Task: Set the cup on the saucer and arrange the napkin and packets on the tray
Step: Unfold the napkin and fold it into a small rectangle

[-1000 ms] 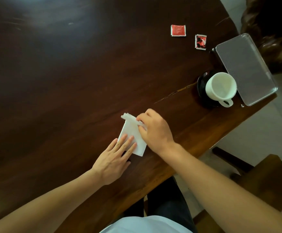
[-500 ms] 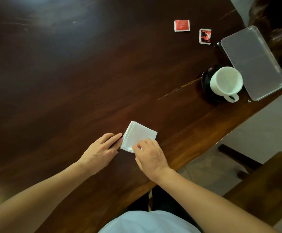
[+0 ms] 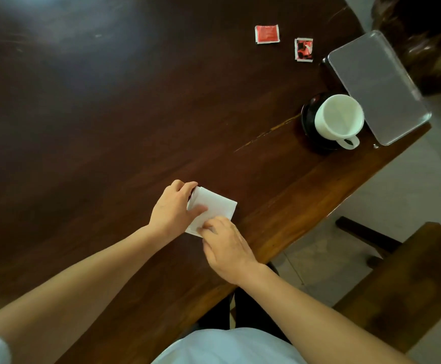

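Note:
A folded white napkin (image 3: 215,207) lies near the table's front edge. My left hand (image 3: 173,210) grips its left side, thumb on top and fingers curled over the far corner. My right hand (image 3: 226,248) pinches its near edge with the fingertips. A white cup (image 3: 338,119) stands on a black saucer (image 3: 309,119) at the right, handle toward me. A clear rectangular tray (image 3: 376,85) lies beside it at the table's right corner. Two red packets (image 3: 266,34) (image 3: 304,49) lie farther back on the table.
The dark wooden table (image 3: 109,114) stretches wide to the left and back. Its front edge runs diagonally right of my hands. A wooden bench (image 3: 408,279) stands below on the tiled floor. A dark carved chair (image 3: 429,43) is behind the tray.
The napkin was folded into a smaller square a second ago. Since then my left hand has closed over its left side and my right fingertips sit on its near edge.

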Motion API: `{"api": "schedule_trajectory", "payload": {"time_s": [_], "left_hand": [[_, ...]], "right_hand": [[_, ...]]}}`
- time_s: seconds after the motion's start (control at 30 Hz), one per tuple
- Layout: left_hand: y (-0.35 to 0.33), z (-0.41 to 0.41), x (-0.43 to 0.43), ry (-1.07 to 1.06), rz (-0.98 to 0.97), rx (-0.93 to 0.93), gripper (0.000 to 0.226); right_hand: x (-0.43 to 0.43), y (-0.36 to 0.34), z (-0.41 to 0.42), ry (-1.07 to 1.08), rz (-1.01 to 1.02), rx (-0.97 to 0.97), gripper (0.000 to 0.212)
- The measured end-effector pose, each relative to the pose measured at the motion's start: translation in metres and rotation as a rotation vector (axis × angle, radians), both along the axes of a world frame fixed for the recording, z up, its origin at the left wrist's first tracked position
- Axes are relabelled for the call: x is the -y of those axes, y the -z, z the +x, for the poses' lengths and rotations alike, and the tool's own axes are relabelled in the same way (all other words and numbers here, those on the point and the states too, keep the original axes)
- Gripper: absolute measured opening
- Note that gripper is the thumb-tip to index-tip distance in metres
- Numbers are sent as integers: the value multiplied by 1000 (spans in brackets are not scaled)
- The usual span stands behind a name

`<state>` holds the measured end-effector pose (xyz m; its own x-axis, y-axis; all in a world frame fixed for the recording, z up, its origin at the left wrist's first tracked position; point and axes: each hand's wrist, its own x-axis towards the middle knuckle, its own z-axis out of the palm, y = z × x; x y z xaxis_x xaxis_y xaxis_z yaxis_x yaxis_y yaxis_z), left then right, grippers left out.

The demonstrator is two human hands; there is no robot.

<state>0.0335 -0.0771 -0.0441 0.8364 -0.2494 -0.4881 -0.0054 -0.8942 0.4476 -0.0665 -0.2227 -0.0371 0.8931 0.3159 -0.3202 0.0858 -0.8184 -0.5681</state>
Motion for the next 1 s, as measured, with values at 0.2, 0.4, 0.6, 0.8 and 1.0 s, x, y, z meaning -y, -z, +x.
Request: {"api": "schedule_trajectory", "payload": {"time_s": [0.2,0.4,0.6,0.8,1.0], "left_hand": [[-2,9,16,-201,-93,-55,31],[-32,16,9,-368,-520,-451,18],[-80,21,28,-631,-891,-675,28],[-131,25,77,-691,-924,-562,28],[-176,3,140,-595,-454,24,48]], "right_hand": [[16,-7,20,542,-12,-134,57],[37,-19,49,667,218,-477,58],[53,-64,70,1037,665,-501,36],[80,-118,79,992,434,-263,46],[110,-164,61,895,346,-27,37]]}}
